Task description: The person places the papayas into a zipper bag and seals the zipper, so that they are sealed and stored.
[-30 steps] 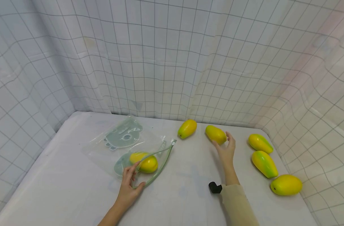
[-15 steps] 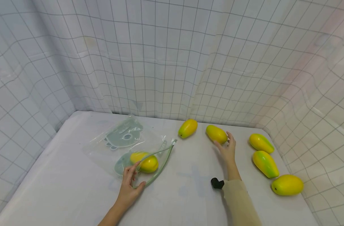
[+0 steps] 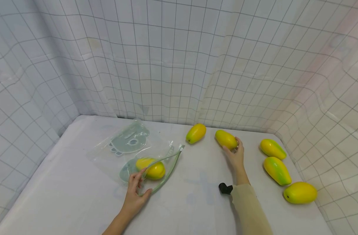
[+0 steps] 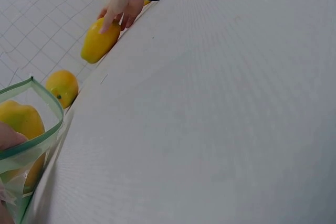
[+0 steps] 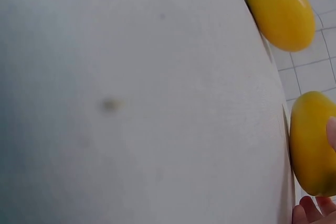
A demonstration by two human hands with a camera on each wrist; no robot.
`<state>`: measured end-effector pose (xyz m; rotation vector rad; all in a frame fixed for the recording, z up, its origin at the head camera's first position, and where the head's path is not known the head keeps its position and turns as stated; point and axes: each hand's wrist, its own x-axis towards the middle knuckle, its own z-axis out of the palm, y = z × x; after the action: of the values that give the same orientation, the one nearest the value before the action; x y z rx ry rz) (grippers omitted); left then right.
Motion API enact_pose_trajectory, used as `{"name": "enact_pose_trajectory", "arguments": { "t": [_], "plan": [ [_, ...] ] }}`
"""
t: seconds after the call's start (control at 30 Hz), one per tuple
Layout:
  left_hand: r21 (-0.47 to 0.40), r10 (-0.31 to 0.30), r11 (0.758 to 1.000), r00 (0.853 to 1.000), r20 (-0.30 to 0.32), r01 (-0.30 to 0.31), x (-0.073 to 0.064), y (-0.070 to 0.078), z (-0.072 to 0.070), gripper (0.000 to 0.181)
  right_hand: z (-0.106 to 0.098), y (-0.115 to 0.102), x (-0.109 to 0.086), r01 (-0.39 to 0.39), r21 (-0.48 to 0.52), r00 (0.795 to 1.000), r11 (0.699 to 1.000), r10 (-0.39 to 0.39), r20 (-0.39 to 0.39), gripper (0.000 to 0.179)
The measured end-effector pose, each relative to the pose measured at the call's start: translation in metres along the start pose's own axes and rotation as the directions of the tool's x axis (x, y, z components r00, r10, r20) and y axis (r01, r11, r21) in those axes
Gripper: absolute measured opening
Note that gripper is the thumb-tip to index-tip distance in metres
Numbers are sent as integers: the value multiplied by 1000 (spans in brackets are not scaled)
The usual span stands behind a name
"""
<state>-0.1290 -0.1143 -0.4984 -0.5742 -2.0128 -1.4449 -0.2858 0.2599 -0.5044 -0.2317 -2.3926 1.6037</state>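
My left hand holds the green-edged mouth of a clear zip bag, keeping the mouth spread with thumb and fingers. Inside the bag lies a yellow-green mango; the left wrist view shows it behind the green zip strip. At the back of the table, my right hand has its thumb and fingers around the near end of another mango. In the right wrist view this mango sits at the right edge, fingertips at its lower end. Left of it rests one more mango.
Several mangoes line the table's right side: one at the back, a middle one and one nearer. A black object sits at the right sleeve's cuff. Gridded white curtain surrounds the white table.
The right hand's fingers have closed in on the end of the mango. The left hand and the bag have stayed in place.
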Motion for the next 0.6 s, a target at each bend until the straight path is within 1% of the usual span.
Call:
{"name": "enact_pose_trajectory", "arguments": {
  "t": [0.27,0.47,0.6],
  "plan": [
    [6,-1,1000,1000,2,1,0,0,0,78,1,0,2,0,56,1000,998,1,-14,69],
    [5,14,1000,1000,-5,-14,0,0,0,77,0,-1,0,-21,46,1000,999,22,-19,65],
    [3,18,1000,1000,-5,-18,0,-1,0,77,0,-4,-2,-48,53,999,997,49,-17,65]
  ]
}}
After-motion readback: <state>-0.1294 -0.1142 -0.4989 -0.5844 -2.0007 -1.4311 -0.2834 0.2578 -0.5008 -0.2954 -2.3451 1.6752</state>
